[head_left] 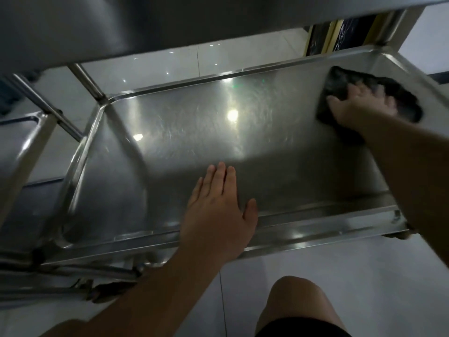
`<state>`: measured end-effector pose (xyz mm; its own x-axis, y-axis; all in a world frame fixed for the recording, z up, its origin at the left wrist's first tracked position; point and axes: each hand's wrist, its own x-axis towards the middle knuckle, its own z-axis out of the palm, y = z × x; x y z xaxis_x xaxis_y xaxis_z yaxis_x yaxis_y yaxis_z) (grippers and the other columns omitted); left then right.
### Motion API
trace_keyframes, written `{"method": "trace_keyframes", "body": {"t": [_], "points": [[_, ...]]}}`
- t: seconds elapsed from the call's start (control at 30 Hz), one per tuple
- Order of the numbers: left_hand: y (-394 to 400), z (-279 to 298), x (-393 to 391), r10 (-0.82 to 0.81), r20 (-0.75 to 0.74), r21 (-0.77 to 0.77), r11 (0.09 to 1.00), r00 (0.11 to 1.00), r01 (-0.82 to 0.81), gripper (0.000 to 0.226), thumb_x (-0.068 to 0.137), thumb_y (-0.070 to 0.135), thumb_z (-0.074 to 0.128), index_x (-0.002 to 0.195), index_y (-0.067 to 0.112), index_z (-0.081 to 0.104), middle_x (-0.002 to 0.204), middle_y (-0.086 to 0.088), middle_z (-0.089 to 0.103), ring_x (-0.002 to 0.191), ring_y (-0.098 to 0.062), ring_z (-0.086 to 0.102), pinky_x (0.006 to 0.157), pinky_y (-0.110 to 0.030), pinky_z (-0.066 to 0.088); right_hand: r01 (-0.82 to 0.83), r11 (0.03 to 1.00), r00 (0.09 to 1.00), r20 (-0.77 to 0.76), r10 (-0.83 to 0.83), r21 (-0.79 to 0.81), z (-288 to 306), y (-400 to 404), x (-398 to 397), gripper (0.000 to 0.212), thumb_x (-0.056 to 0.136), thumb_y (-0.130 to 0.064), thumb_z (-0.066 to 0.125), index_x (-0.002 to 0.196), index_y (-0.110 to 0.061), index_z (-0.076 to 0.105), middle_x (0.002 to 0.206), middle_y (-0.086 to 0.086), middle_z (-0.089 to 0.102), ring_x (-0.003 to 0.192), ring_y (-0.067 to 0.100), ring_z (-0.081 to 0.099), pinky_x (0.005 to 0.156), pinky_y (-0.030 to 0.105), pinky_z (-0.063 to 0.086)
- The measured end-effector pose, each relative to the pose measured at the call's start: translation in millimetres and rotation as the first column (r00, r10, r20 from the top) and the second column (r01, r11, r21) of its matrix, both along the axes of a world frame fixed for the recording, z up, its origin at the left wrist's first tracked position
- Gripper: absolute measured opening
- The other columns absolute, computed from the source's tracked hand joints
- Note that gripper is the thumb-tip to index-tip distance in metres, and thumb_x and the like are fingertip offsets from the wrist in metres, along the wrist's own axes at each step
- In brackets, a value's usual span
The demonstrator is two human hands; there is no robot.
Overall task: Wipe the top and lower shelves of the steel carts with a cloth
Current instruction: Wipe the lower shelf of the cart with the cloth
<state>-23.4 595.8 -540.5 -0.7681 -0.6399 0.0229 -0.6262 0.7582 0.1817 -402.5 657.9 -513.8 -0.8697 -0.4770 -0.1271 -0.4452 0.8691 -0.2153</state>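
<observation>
Wiping the lower shelf [184,132] of a steel cart: right hand [362,108] pressing a dark cloth [403,98] into the far right corner, fingers spread over it; left hand [218,207] lying flat, empty, likely bracing near the front rim.

The lower shelf [194,132] lies under the top shelf [121,25]. On it, the cloth [364,98] sits in the far right corner beneath the right hand [362,105]; the left hand [218,210] rests flat near the front rim. A second cart [21,147] stands to the left.
</observation>
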Motion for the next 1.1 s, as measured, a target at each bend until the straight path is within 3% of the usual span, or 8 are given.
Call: {"method": "trace_keyframes", "body": {"t": [0.13,0.3,0.37,0.47,0.57,0.7,0.9,1.1], "points": [[0,-2,-1,-0.003,-0.009,-0.006,1.000,1.000,0.003,0.086,0.098,0.065,0.017,0.169,0.017,0.013,0.177,-0.004,0.010,0.163,-0.019,0.002,0.130,-0.035,-0.003,-0.376,0.927,0.926,-0.039,0.376,0.010,4,-68,77,0.079,0.102,-0.073,0.031,0.167,-0.030,0.020,0.176,-0.007,0.013,0.163,0.026,0.005,0.130,0.051,0.007],[-1,1,0,-0.011,-0.011,0.016,1.000,1.000,0.012,0.086,0.098,0.065,0.018,0.169,0.016,0.013,0.177,-0.005,0.012,0.163,-0.019,0.004,0.132,-0.039,0.004,-0.802,0.597,0.595,-0.054,0.802,0.017,1,-35,147,0.081,0.094,-0.082,0.025,0.165,-0.042,0.021,0.172,-0.024,0.012,0.159,0.005,0.001,0.130,0.038,0.004],[0,1,2,-0.012,-0.008,0.006,1.000,1.000,0.012,0.086,0.099,0.065,0.019,0.169,0.016,0.013,0.177,-0.005,0.011,0.163,-0.019,0.003,0.132,-0.038,0.004,-0.793,0.609,0.608,-0.073,0.791,-0.007,-4,4,140,0.082,0.092,-0.086,0.020,0.164,-0.047,0.020,0.166,-0.032,0.007,0.154,-0.004,-0.005,0.128,0.034,0.002],[-1,2,2,-0.023,0.008,-0.009,1.000,1.000,0.023,0.087,0.098,0.065,0.015,0.169,0.014,0.011,0.178,-0.006,0.007,0.163,-0.019,0.001,0.131,-0.036,0.001,-0.631,0.774,0.769,-0.093,0.632,0.042,-7,75,89,0.087,0.086,-0.095,0.011,0.162,-0.052,0.017,0.166,-0.031,0.003,0.157,0.000,-0.002,0.131,0.044,0.010],[0,2,1,-0.022,0.013,-0.016,1.000,1.000,0.022,0.089,0.097,0.065,0.011,0.169,0.013,0.011,0.178,-0.007,0.006,0.164,-0.020,0.001,0.131,-0.036,0.000,-0.279,0.954,0.951,-0.103,0.290,0.112,-10,155,26,0.099,0.084,-0.094,0.009,0.165,-0.040,0.024,0.175,-0.011,0.011,0.162,0.022,0.008,0.130,0.055,0.013],[1,1,0,-0.007,0.018,-0.018,1.000,1.000,0.007,0.087,0.098,0.064,0.014,0.169,0.013,0.011,0.178,-0.008,0.006,0.164,-0.021,0.001,0.131,-0.037,0.001,0.133,0.990,0.991,-0.034,-0.131,0.056,-18,178,16,0.100,0.084,-0.082,0.016,0.167,-0.026,0.020,0.177,0.001,0.011,0.161,0.036,0.005,0.129,0.061,0.009],[1,1,0,0.004,0.032,-0.015,1.000,0.999,-0.004,0.086,0.100,0.062,0.019,0.169,0.013,0.008,0.178,-0.008,0.004,0.164,-0.022,-0.001,0.129,-0.037,-0.004,-0.196,0.981,0.978,-0.065,0.196,0.013,-9,100,135,0.078,0.102,-0.073,0.024,0.167,-0.031,0.017,0.177,-0.010,0.009,0.163,0.027,0.004,0.129,0.052,0.010],[-3,-1,0,0.004,0.003,0.040,0.999,1.000,-0.004,0.082,0.102,0.059,0.024,0.169,0.015,0.010,0.178,-0.006,0.003,0.163,-0.020,-0.002,0.130,-0.038,-0.003,-0.541,0.840,0.837,-0.077,0.542,0.034,-16,58,215,0.082,0.094,-0.079,0.010,0.167,-0.041,0.007,0.174,-0.020,0.001,0.162,0.016,-0.007,0.131,0.048,0.002]]}}
